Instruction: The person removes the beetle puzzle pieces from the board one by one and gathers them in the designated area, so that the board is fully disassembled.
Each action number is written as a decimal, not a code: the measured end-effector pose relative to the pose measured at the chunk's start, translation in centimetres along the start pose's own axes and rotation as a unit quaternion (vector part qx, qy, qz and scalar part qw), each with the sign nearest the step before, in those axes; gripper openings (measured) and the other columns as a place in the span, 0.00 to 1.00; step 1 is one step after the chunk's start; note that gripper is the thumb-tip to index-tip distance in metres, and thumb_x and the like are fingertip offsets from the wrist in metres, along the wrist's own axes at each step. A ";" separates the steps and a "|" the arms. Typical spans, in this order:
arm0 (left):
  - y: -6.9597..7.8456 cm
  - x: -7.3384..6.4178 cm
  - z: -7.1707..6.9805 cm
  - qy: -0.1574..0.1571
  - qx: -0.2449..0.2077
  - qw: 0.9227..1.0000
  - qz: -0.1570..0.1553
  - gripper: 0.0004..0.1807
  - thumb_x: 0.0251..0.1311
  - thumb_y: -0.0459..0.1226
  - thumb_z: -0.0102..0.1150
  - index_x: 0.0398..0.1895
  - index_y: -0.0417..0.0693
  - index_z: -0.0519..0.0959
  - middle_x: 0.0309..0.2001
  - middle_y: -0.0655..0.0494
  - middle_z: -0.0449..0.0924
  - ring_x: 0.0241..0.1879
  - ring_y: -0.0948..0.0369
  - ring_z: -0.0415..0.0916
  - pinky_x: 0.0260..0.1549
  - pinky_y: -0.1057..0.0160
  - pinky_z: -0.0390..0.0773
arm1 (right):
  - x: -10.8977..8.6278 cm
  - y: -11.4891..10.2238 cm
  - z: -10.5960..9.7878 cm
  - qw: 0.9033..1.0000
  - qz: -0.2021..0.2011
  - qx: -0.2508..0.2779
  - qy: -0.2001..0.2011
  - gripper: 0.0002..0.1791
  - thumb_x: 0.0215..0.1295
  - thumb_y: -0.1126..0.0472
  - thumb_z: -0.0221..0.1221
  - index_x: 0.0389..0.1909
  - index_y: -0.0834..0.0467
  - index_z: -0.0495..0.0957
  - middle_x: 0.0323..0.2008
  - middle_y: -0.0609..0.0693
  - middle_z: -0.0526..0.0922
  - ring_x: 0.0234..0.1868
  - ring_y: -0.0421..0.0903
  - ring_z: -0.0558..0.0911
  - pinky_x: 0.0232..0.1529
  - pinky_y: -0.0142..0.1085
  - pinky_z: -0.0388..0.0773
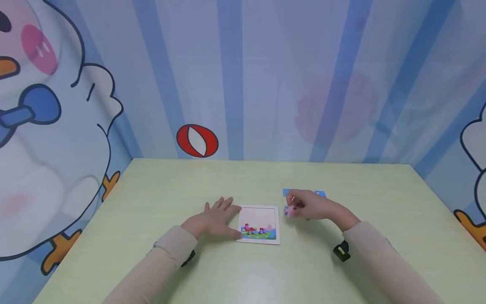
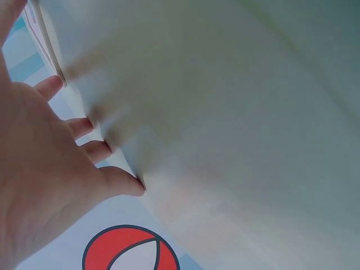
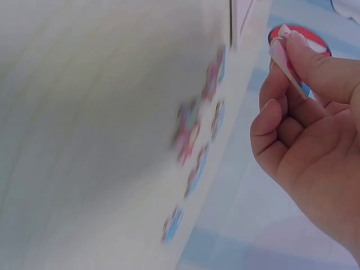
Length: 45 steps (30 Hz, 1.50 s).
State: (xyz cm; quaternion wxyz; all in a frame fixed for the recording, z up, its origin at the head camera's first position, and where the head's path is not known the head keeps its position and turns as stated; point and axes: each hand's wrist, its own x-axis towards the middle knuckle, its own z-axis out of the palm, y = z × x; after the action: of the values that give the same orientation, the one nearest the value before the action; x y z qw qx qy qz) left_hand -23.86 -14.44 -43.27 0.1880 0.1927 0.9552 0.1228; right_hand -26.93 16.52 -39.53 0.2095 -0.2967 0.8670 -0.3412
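My left hand [image 1: 213, 219], fingers spread, touches the left edge of a white puzzle tray [image 1: 258, 215] with its thumb and one finger. A strip of joined puzzle pieces [image 1: 267, 233], green and blue with red figures, fills the tray's bottom; bare pale board shows above it. Just right of the tray, my right hand [image 1: 313, 205] pinches a pink and blue puzzle piece [image 3: 281, 55] between thumb and fingers. That piece is off the table, seen nearly edge-on in the right wrist view. In the left wrist view the left hand [image 2: 50, 157] has its fingertips near the tabletop.
Behind the right hand, several loose blue puzzle pieces [image 1: 320, 193] lie on the table; more pieces [image 3: 188, 129] look blurred in the right wrist view. The pale green table [image 1: 182, 181] meets a striped blue cloth backdrop [image 1: 265, 84] at its far edge.
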 end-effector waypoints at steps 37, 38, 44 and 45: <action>0.2 -0.2 -0.2 0.004 0.000 1.000 0.005 0.47 0.53 0.64 0.60 0.73 0.55 0.59 0.77 0.47 0.43 0.75 0.44 0.36 0.66 0.31 0.40 | -3.7 7.7 -2.6 0.993 0.074 -0.063 0.071 0.06 0.62 0.69 0.60 0.37 0.59 0.74 0.33 0.49 0.73 0.37 0.47 0.70 0.38 0.38 0.68; 0.2 -0.2 -0.2 0.004 0.000 1.000 0.006 0.47 0.53 0.64 0.60 0.73 0.56 0.59 0.77 0.47 0.43 0.75 0.44 0.36 0.66 0.31 0.40 | -3.7 7.7 -2.5 0.992 0.074 -0.067 0.072 0.06 0.62 0.69 0.60 0.38 0.59 0.74 0.33 0.49 0.74 0.37 0.46 0.70 0.38 0.38 0.69; 0.1 -0.3 -0.3 0.005 -0.008 1.000 0.011 0.48 0.52 0.64 0.60 0.73 0.57 0.57 0.77 0.47 0.43 0.75 0.44 0.35 0.65 0.31 0.38 | -3.6 7.7 -2.4 0.992 0.052 -0.084 0.074 0.05 0.63 0.69 0.60 0.37 0.59 0.75 0.32 0.48 0.74 0.35 0.45 0.70 0.37 0.37 0.69; 0.1 -0.4 -0.3 0.005 -0.008 1.000 0.011 0.48 0.51 0.64 0.60 0.73 0.57 0.57 0.77 0.47 0.43 0.76 0.44 0.35 0.65 0.31 0.38 | -3.6 7.7 -2.4 0.992 0.048 -0.087 0.073 0.05 0.63 0.69 0.60 0.37 0.59 0.75 0.32 0.48 0.74 0.35 0.45 0.69 0.37 0.37 0.69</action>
State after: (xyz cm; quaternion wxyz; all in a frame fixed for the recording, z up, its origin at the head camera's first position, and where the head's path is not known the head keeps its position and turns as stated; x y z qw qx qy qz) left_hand -23.62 -14.55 -42.89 0.1837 0.2015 0.9528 0.1337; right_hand -28.48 24.61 -42.87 0.1351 -0.2462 0.9194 -0.2753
